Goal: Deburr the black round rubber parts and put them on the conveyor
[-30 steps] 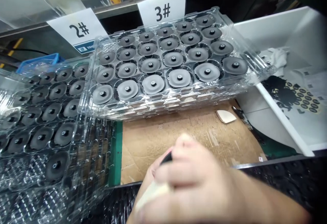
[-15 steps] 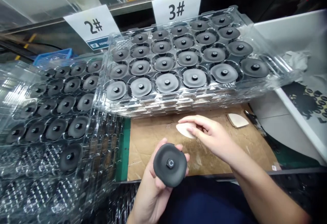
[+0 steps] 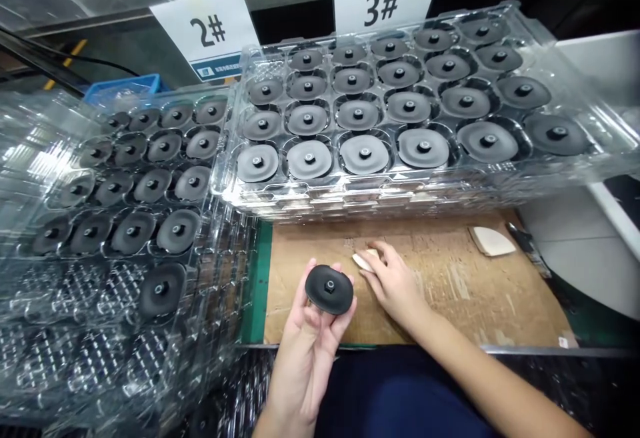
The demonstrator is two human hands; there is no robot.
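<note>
My left hand [image 3: 305, 351] grips a black rounded disc [image 3: 320, 291] from below, fingers round its rim. A small raised hub stands at the middle of the disc's upward face, which is tilted. To the right, my right hand [image 3: 400, 291] pinches a cream-white wedge-shaped pad [image 3: 364, 259] just above the brown cardboard sheet [image 3: 440, 298]; fingers cover part of it. The disc and the pad are apart. Another cream pad [image 3: 493, 241] with a curved edge lies at the far right of the cardboard.
Clear plastic trays [image 3: 320, 195], stacked, carry rows of similar black discs behind the cardboard, below a "3#" sign [image 3: 385, 1]. More trays [image 3: 210, 198] stand left, by a "2#" sign [image 3: 210, 31]. A blue bin [image 3: 123, 88] sits behind; a dark tool-like object [image 3: 527, 248] lies right.
The disc in my left hand has tipped, so its face looks narrower. My right hand has turned and drawn the pad slightly lower, over the cardboard. The camera view has shifted.
</note>
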